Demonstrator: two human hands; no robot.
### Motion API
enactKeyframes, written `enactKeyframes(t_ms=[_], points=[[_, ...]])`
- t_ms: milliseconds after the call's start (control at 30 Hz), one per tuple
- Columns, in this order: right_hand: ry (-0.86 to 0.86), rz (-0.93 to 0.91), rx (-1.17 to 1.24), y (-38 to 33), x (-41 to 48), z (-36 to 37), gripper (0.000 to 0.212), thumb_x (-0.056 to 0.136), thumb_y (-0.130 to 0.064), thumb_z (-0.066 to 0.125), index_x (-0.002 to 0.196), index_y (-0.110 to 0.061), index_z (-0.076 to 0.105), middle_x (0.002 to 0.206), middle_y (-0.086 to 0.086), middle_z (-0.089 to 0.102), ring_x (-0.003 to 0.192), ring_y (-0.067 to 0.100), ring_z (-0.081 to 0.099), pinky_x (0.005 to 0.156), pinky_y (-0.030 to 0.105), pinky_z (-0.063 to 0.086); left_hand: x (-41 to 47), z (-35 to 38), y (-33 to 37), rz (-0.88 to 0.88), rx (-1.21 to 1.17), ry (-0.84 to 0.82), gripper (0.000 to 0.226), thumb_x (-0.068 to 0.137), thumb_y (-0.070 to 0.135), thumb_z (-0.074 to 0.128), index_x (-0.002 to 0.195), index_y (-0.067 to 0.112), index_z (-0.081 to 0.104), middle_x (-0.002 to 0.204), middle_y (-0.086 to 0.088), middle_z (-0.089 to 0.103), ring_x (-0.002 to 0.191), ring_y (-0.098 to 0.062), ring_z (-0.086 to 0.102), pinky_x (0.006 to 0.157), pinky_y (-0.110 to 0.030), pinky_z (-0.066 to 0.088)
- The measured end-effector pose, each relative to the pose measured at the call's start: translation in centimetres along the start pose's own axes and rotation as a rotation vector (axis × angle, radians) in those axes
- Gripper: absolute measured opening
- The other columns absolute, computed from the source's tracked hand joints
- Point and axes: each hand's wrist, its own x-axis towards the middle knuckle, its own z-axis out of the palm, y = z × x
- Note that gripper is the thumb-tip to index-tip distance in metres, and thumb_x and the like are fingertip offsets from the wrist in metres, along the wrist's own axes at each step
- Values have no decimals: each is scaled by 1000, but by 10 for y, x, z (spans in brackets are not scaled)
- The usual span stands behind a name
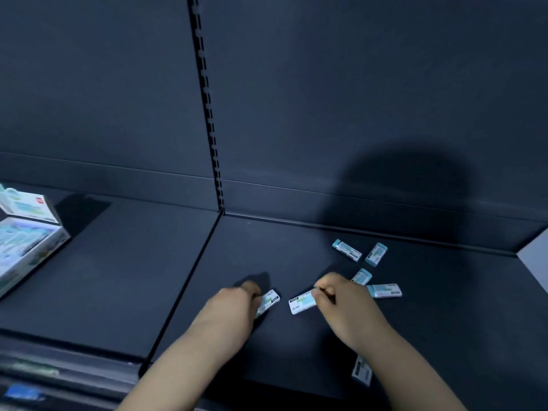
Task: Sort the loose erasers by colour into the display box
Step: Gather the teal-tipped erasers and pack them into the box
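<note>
This is a shop aisle: a dark metal shelf (118, 277) runs below plain back panels (355, 84), split by a slotted upright (207, 99) (the sort that takes shelf brackets). A printed display box (26, 247) sits far left, wrapped erasers (347, 250) lie right, and a blurred blue tag (23, 393) marks the near edge.

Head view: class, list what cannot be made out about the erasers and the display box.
1. White-and-teal cardboard display box: cut off by the left edge, blurred; compartments unreadable.
2. Small teal-sleeved eraser: half covered by the left hand.
3. Blurred near-edge eraser: partly behind the right forearm.
4. Eraser sleeve print: too small, head view.
</note>
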Motion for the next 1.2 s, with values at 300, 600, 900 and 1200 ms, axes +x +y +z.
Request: enactKeyframes(t_ms=[300,600,900,1200], points=[[52,51,-100,-7,-11,4,19,91,-39,47,105,-30,57,97,-8,67,93,16,60,84,31,47,5,-3,-2,73,76,-114,27,97,45,36,111,26,48,100,-3,64,94,-26,58,80,-33,48],[123,111,-169,-6,-25,8,24,90,-45,48,104,-28,58,99,-6,68,98,17,59,86,31,44,17,-4,-1,279,277,-55,37,91,21,51,123,39,50,120,1,41,113,-22,46,92,-27,40],[140,175,-265,-13,-35,16,29,91,-48,43,101,-24,54,102,-1,66,99,20,58,82,31,41,15,4,2,335,119,62,42,91,41,52,131,28,49,127,0,43,119,-19,45,100,-25,39],[101,165,-357,-23,-39,22,28,92,-47,40,97,-24,56,98,-3,65,99,18,56,83,33,36,17,0,6,169,94,16,29,91,29,47,119,24,50,102,-5,66,94,-26,62,78,-30,51]])
